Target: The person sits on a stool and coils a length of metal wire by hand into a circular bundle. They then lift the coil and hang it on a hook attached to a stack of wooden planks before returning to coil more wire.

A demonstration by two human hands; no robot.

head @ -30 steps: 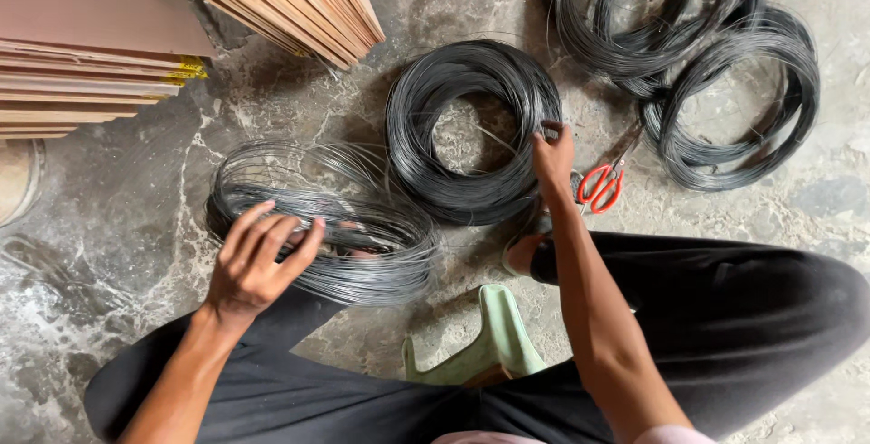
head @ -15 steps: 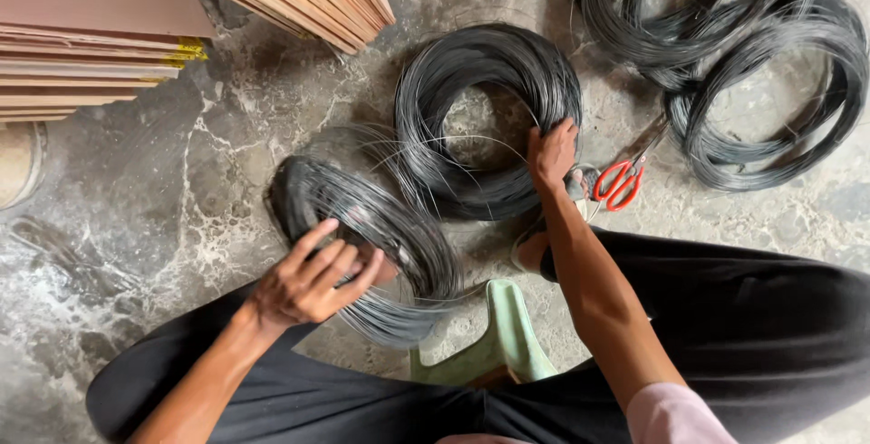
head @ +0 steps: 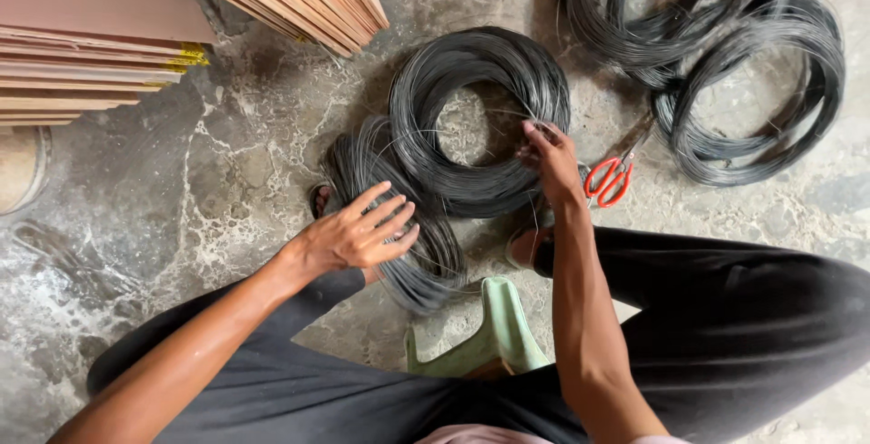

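— What's nearest the camera?

— The person's dark trousers and a pale green stool (head: 494, 335) between the knees. Just above it the left hand (head: 358, 236) lies flat, fingers spread, on a bundle of thin dark wire (head: 399, 217).

— Has that bundle changed?

— Yes. A second ago it lay as a wide, loose ring on the floor with the hand at its near edge; half a second ago it was already narrowing. Now it is tipped up and squeezed into a long, thin bunch, its long axis running from upper left, by a sandal toe, down toward the stool.

— And the right hand?

— The right hand (head: 551, 161) has stayed at the right rim of the round wire coil (head: 480, 122), which lies flat with its opening facing up. Fingertips pinch a few strands there.

— Farther out?

— Red-handled scissors (head: 612, 179) just beside that hand, then more dark coils (head: 752, 91) at upper right, and stacked boards (head: 100, 36) at upper left.
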